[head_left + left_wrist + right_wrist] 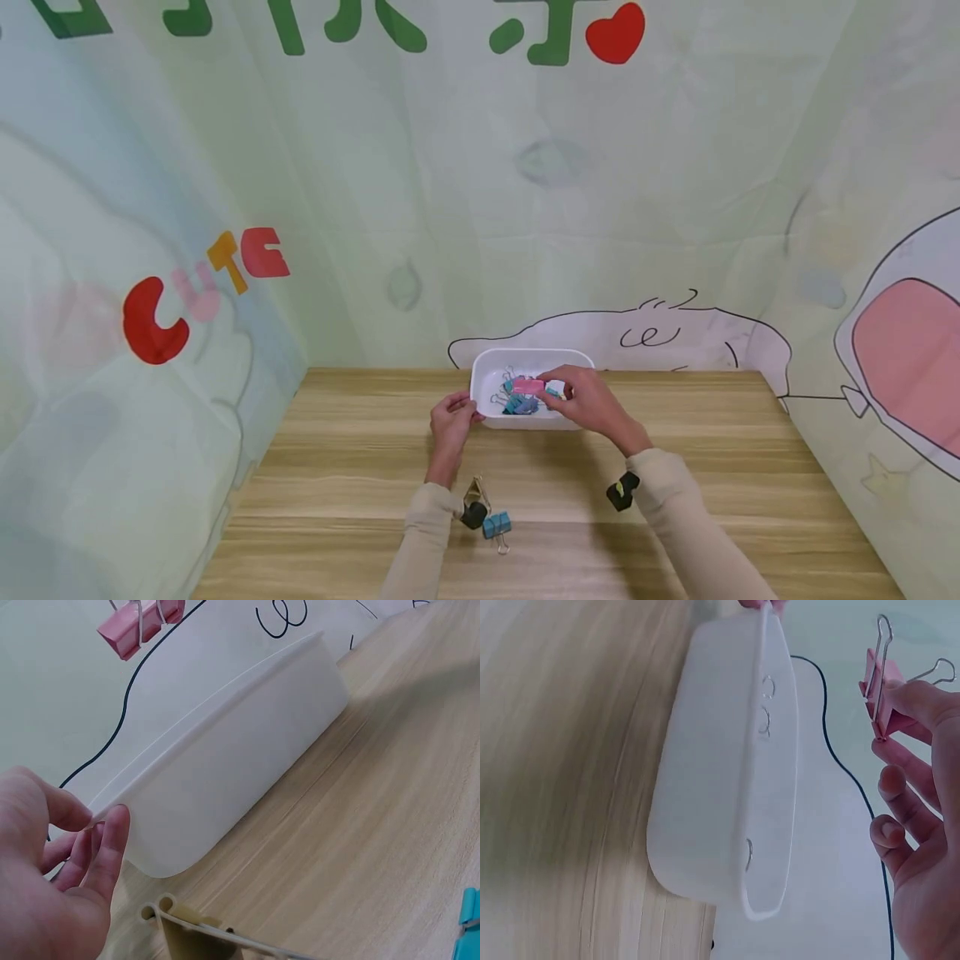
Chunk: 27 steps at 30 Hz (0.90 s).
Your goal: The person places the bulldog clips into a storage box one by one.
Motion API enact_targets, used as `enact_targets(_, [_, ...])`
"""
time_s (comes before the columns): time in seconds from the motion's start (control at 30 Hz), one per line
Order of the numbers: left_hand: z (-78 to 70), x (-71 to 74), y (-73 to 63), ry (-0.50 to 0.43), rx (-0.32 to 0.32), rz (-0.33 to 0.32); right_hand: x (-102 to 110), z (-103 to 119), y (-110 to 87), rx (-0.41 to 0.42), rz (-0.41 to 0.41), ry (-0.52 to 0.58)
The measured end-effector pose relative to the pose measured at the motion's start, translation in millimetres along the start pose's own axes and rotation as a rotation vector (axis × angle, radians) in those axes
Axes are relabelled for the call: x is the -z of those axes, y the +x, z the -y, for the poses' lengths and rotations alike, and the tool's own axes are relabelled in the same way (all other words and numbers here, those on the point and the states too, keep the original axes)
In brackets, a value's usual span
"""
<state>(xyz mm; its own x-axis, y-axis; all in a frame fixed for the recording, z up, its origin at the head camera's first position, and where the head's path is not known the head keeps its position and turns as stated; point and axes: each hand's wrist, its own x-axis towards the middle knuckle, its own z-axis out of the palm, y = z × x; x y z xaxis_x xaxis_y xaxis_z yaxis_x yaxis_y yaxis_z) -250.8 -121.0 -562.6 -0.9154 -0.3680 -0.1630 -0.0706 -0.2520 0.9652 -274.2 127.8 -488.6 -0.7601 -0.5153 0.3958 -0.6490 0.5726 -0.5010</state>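
My right hand (588,400) pinches a pink binder clip (885,690) between thumb and fingers, above the white plastic box (525,422). In the left wrist view the pink clip hangs higher than the box rim. My left hand (452,423) grips the box's near left corner, thumb on the rim and fingers against the outside wall. Inside the box lies a pile of blue and teal binder clips (519,405) with wire handles. In the right wrist view only a few of their wire loops show past the rim.
On the wooden table (337,483), near the left wrist, lie a blue binder clip (497,525) and a gold-coloured clip (476,493), partly covered by the black wrist camera. A printed cloth backdrop (480,208) stands behind the box and along both sides.
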Motion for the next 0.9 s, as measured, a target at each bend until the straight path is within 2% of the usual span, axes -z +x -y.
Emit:
enact_targets(0.17, [0.3, 0.0, -1.0, 0.004, 0.003, 0.003, 8, -4, 1.2, -0.083, -0.031, -0.045])
enact_targets(0.33, [-0.5, -0.6, -1.1, 0.028, 0.012, 0.005, 16, -6, 3.8, -0.118, -0.078, -0.063])
enact_targets(0.73, [-2.3, -1.2, -1.1, 0.038, 0.016, 0.003, 21, -19, 7.1, -0.092, -0.173, -0.096])
enact_targets(0.9, [-2.4, -1.2, -1.6, 0.033, 0.009, -0.003, 20, -21, 6.6, -0.064, -0.209, -0.051])
